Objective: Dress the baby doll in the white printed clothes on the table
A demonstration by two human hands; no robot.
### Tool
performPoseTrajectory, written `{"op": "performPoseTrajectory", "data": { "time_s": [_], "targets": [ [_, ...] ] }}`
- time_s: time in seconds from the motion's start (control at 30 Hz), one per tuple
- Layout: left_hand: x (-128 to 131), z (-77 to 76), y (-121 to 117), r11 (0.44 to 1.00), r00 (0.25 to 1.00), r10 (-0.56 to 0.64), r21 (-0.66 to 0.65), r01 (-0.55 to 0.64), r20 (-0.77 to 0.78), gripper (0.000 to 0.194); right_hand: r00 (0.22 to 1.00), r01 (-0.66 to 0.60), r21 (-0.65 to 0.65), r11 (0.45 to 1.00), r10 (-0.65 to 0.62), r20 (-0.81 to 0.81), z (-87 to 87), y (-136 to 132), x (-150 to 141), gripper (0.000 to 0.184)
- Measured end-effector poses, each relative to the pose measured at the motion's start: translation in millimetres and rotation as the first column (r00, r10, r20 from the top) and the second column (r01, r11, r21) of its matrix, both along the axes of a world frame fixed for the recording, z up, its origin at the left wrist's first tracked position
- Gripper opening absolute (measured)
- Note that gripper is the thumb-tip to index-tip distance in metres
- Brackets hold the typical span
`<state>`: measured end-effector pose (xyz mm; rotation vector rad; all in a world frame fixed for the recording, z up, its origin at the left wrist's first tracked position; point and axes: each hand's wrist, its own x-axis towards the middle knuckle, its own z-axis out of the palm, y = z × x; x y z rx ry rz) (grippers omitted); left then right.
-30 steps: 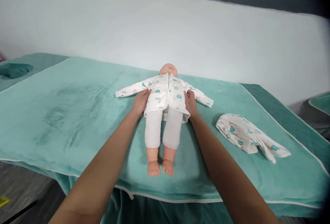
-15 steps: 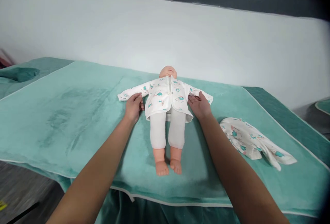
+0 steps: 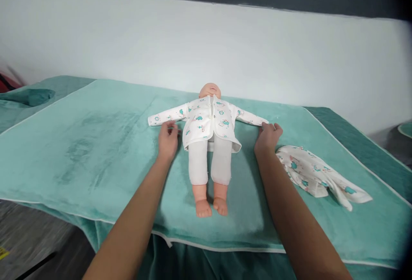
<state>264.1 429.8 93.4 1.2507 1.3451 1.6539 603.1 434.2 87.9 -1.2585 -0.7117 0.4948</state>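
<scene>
A baby doll (image 3: 210, 142) lies on its back on the teal towel (image 3: 96, 151), dressed in a white printed jacket and white leggings, arms spread out. My left hand (image 3: 168, 139) is by the doll's sleeve on the left, with curled fingertips on the sleeve's lower edge. At the tip of the other sleeve, my right hand (image 3: 268, 136) has its fingers curled and pinched on the cuff.
A second printed baby garment (image 3: 317, 172) lies crumpled on the towel just right of my right forearm. The towel's white-piped front edge (image 3: 225, 248) hangs over the table. A white wall runs behind. Another teal-covered surface (image 3: 28, 97) sits at far left.
Both hands have moved outward from the doll's waist along the sleeves; the right now reaches the cuff. The sleeves lie straighter.
</scene>
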Motion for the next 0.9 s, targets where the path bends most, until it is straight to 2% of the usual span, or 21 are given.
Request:
{"op": "performPoseTrajectory", "data": {
  "time_s": [0.07,0.17,0.27,0.3,0.37,0.43,0.5,0.6,0.7,0.9],
  "targets": [
    [0,-2.8,-17,0.988,0.983,-0.15,-0.049,0.145,-0.111,0.026,0.999,0.028,-0.031,0.999,-0.027,0.043,-3.5,-27,-14,0.046],
    [-4,-1.6,-48,0.949,0.933,-0.314,-0.099,0.301,-0.176,0.039,0.971,-0.061,-0.127,0.99,0.088,0.224,-4.2,-69,-37,0.049],
    [-6,2.1,-70,0.927,0.888,-0.374,-0.14,0.348,-0.268,0.058,0.805,-0.125,-0.318,0.94,0.284,0.52,1.8,-97,-58,0.061],
    [-5,3.2,-73,0.93,0.885,-0.367,-0.152,0.336,-0.288,0.063,0.748,-0.129,-0.37,0.92,0.335,0.573,4.6,-102,-63,0.065],
    [1,5.0,-75,0.947,0.896,-0.311,-0.179,0.266,-0.318,0.063,0.687,-0.131,-0.431,0.893,0.395,0.61,9.8,-105,-71,0.07],
    [9,6.5,-73,0.969,0.913,-0.208,-0.202,0.143,-0.35,0.051,0.654,-0.111,-0.465,0.878,0.417,0.632,13.7,-103,-76,0.07],
    [18,8.1,-71,0.978,0.919,-0.111,-0.206,0.033,-0.378,0.04,0.632,-0.069,-0.483,0.873,0.413,0.656,16.1,-101,-78,0.062],
    [26,10.5,-74,0.983,0.918,-0.016,-0.172,-0.057,-0.397,0.034,0.619,-0.028,-0.497,0.867,0.406,0.672,18.2,-104,-79,0.05],
    [25,12.0,-81,0.983,0.911,0.052,-0.14,-0.119,-0.41,0.034,0.626,-0.044,-0.487,0.872,0.404,0.667,16.7,-113,-80,0.049],
    [21,12.4,-90,0.984,0.89,0.06,-0.122,-0.129,-0.452,0.03,0.655,-0.111,-0.365,0.925,0.344,0.673,4.4,-146,-75,0.04]
  ]
}}
